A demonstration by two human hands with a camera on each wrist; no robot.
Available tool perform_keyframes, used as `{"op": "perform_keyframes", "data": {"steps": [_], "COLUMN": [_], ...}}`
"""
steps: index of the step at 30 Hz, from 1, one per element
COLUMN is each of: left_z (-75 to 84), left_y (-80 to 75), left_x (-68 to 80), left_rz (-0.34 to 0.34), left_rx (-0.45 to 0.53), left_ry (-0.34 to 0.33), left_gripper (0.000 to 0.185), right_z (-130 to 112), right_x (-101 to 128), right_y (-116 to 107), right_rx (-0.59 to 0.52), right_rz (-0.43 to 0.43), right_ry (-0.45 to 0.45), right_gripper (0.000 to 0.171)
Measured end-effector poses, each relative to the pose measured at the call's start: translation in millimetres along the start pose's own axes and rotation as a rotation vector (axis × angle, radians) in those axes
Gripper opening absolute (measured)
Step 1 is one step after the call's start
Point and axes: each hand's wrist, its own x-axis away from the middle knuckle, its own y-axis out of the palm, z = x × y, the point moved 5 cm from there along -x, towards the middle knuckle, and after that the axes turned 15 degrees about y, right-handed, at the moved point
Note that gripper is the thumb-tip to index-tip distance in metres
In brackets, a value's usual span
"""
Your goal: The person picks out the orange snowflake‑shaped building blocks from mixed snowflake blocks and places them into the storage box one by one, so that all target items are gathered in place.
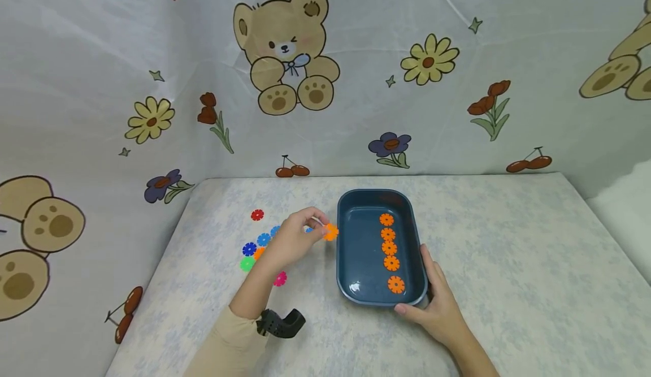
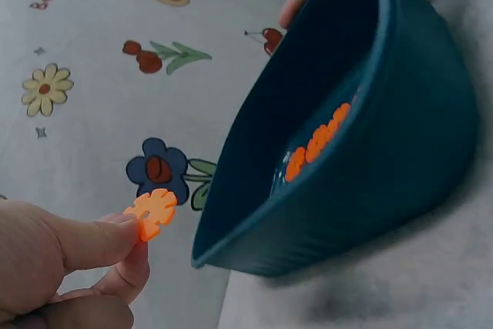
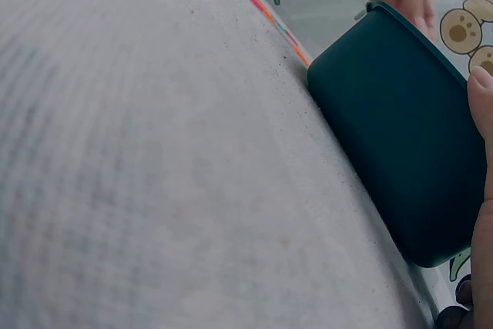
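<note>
A dark blue tray [image 1: 351, 286] sits mid-table with several orange flower discs [image 1: 389, 248] in a line inside it. My left hand [image 1: 297, 238] pinches one more orange flower disc [image 1: 330, 232] just left of the tray's rim; the left wrist view shows this disc [image 2: 152, 213] between thumb and finger beside the tray [image 2: 370, 182]. My right hand [image 1: 432, 303] holds the tray's near right corner, thumb on the rim; in the right wrist view its thumb [image 3: 481, 98] rests on the tray [image 3: 400, 129].
Loose flower discs lie left of the tray: red [image 1: 257, 215], blue [image 1: 249, 248], green [image 1: 246, 264] and pink [image 1: 280, 278]. A cartoon-print cloth wall [image 1: 285, 72] encloses the back and left. The table's right side [image 1: 508, 264] is bare cloth.
</note>
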Motion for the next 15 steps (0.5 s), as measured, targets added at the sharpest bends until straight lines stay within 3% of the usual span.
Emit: {"op": "perform_keyframes", "data": {"steps": [6,10,15], "left_z": [25.8,26.2,20.3], "left_y": [20.8,40.7,64.0], "left_x": [-46.9,-75.2,-93.0], "left_rz": [-0.132,-0.209,-0.24], "left_rx": [-0.068,-0.103,-0.204], "left_ry": [0.059,0.083,0.073], "left_gripper": [0.007,0.007,0.004], "right_z": [2,2,1], "right_x": [1,0,0], "right_y": [-1,-1,0], "right_rx": [0.029,0.031,0.009], "right_rz": [0.02,0.019,0.005], "right_ry": [0.027,0.036,0.024], "right_gripper": [0.13,0.13,0.129]}}
